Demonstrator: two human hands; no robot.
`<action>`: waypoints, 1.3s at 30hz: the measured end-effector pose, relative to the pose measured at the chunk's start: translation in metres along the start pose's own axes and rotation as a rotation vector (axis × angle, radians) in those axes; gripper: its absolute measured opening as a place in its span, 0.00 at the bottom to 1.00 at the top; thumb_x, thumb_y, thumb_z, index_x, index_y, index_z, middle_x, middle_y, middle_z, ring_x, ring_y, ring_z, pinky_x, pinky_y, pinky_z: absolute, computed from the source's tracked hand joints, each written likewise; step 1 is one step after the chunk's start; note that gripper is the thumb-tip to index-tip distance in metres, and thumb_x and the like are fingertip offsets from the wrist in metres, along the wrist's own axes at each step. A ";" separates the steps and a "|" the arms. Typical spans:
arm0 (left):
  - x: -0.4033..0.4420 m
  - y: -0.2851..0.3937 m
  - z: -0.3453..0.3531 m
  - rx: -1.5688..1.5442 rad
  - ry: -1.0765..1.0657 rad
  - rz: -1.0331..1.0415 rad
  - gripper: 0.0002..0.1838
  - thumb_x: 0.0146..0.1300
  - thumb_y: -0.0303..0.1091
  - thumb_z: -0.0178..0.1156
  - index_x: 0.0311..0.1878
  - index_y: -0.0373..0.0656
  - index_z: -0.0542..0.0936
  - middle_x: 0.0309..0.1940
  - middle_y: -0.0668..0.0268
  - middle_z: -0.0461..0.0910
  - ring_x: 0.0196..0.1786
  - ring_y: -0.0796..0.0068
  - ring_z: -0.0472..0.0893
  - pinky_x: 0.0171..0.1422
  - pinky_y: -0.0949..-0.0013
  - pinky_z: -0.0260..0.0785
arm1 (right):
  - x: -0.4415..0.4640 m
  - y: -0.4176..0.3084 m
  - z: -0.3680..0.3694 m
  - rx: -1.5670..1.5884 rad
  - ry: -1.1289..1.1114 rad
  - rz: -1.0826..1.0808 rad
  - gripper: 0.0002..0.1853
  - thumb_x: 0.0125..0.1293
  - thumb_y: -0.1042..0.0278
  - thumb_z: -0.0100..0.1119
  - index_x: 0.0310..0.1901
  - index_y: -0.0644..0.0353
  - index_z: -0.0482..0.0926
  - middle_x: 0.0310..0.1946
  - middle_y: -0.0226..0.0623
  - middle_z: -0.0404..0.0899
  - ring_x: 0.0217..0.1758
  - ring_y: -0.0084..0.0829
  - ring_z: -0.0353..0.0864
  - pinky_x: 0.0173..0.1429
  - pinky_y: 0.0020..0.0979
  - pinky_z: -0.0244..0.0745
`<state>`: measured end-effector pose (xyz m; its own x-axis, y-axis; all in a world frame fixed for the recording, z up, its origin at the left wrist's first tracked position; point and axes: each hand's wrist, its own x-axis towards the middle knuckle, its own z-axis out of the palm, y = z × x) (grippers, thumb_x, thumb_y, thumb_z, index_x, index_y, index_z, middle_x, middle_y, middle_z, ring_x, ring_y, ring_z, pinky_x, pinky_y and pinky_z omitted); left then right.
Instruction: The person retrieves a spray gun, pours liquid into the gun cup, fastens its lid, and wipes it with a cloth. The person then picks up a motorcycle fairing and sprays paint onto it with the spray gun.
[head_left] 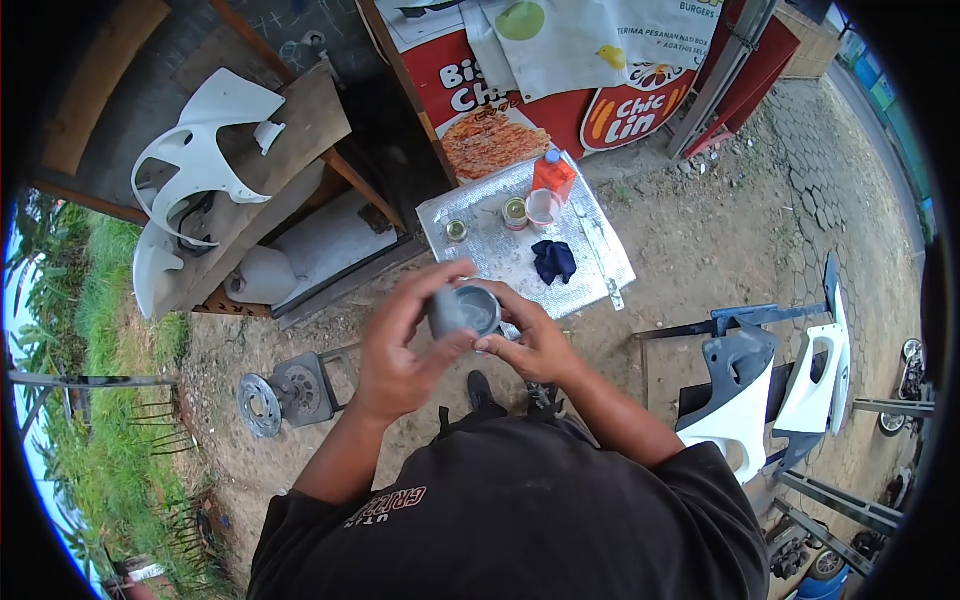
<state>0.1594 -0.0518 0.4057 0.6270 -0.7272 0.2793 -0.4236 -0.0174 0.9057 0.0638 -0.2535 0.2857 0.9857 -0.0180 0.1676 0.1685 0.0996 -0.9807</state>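
Note:
My right hand (532,335) is closed around a round grey cup (482,308), whose open top faces up toward me. Inside, it looks grey and glossy. My left hand (402,345), smeared by motion, grips a round grey lid (444,312) at the cup's left side. Whether lid and cup touch cannot be made out. Just beyond my hands stands a small table with a silvery cover (490,255). On it are a small open can (456,231), a larger can (515,212), a clear plastic cup (543,208), an orange-red bottle with a blue cap (554,175) and a dark blue cloth (553,262).
White fairing panels (215,150) lie on a wooden bench (300,125) at the left. More panels (800,380) hang on a metal stand (730,320) at the right. A metal stand with a disc (290,392) sits on the ground, left. A banner-covered board (560,110) rises behind the table.

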 end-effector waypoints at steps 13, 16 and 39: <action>0.038 0.027 -0.016 0.493 -0.285 0.254 0.42 0.88 0.47 0.66 0.96 0.40 0.66 0.81 0.45 0.77 0.78 0.42 0.83 0.83 0.50 0.76 | 0.015 -0.039 0.005 -0.087 0.009 -0.056 0.42 0.81 0.53 0.78 0.88 0.61 0.72 0.68 0.59 0.89 0.68 0.44 0.92 0.72 0.43 0.83; 0.039 0.037 -0.019 0.561 -0.247 0.186 0.40 0.90 0.47 0.63 0.96 0.40 0.66 0.80 0.45 0.77 0.77 0.43 0.84 0.80 0.51 0.78 | 0.023 -0.040 0.013 -0.104 0.105 -0.168 0.41 0.81 0.52 0.78 0.86 0.61 0.73 0.68 0.61 0.89 0.70 0.53 0.92 0.75 0.47 0.83; 0.055 0.080 -0.033 0.703 -0.095 0.170 0.39 0.95 0.55 0.52 0.90 0.30 0.73 0.71 0.43 0.84 0.72 0.49 0.84 0.78 0.50 0.77 | 0.045 -0.103 0.028 -0.165 0.127 -0.275 0.41 0.81 0.52 0.78 0.85 0.65 0.73 0.71 0.65 0.87 0.74 0.64 0.88 0.76 0.53 0.83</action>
<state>0.1821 -0.0705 0.5039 0.4690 -0.8152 0.3399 -0.8499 -0.3119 0.4248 0.0904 -0.2366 0.3969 0.8936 -0.1469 0.4241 0.4152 -0.0880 -0.9054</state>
